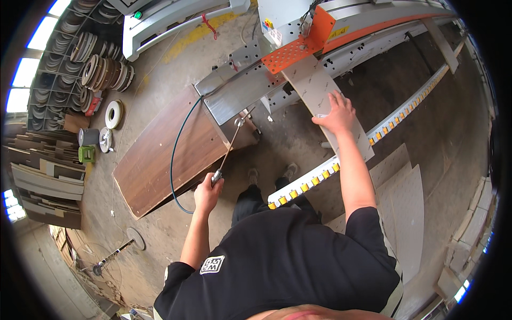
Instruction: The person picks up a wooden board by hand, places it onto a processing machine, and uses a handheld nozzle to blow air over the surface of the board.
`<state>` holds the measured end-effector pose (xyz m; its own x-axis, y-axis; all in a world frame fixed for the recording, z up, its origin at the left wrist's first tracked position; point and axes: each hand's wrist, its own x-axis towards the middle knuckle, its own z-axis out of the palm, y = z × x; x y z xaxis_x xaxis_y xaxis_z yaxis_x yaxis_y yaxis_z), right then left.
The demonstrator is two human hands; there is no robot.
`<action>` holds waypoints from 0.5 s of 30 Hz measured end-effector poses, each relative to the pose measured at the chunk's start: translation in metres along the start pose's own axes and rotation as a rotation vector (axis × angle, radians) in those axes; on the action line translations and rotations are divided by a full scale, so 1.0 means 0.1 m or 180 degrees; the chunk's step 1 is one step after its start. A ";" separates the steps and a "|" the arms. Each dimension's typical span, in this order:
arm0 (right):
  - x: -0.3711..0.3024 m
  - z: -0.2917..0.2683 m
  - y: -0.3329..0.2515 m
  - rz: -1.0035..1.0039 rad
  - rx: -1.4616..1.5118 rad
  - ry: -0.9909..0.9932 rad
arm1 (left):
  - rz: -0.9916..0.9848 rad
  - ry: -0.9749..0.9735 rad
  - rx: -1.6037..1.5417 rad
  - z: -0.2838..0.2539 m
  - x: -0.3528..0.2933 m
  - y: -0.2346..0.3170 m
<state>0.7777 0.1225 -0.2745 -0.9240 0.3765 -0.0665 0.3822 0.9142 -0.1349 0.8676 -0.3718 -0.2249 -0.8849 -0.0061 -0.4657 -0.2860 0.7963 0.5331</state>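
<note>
A pale board (311, 90) lies across a roller rail (305, 188), its far end at an orange guard (292, 56). The right hand (341, 116) rests on it, fingers spread; the left hand (206, 195) has its fingers wrapped around an air gun (217, 176).

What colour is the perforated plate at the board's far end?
The plate is orange; it shows best in the head view.

Lettered patch (212, 265) on black shirt (298, 256)
</note>
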 end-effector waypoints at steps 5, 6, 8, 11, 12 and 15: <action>0.34 -0.11 0.48 0.0066 0.0009 -0.0155 | 0.0045 0.0089 0.0243 0.00 -0.18 0.06; 0.37 -0.10 0.54 0.0082 0.0041 -0.0162 | 0.0116 0.0105 0.0416 -0.03 -0.20 0.06; 0.48 -0.11 0.66 0.0108 0.0094 -0.0140 | 0.0314 0.0100 0.0683 -0.09 -0.21 0.12; 0.61 -0.16 0.78 0.0267 -0.0027 -0.0273 | 0.0828 0.0046 0.1015 -0.31 -0.15 0.24; 0.63 -0.18 0.80 0.0351 -0.0083 -0.0329 | 0.1099 0.0061 0.1114 -0.39 -0.08 0.21; 0.55 -0.13 0.87 0.0424 -0.0083 -0.0068 | 0.1688 0.0040 0.1620 -0.67 0.23 0.18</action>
<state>0.7602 0.2245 -0.2770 -0.8645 0.4920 -0.1030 0.5010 0.8599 -0.0978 0.8176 -0.3979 -0.1781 -0.8620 0.4535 -0.2266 0.3851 0.8764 0.2892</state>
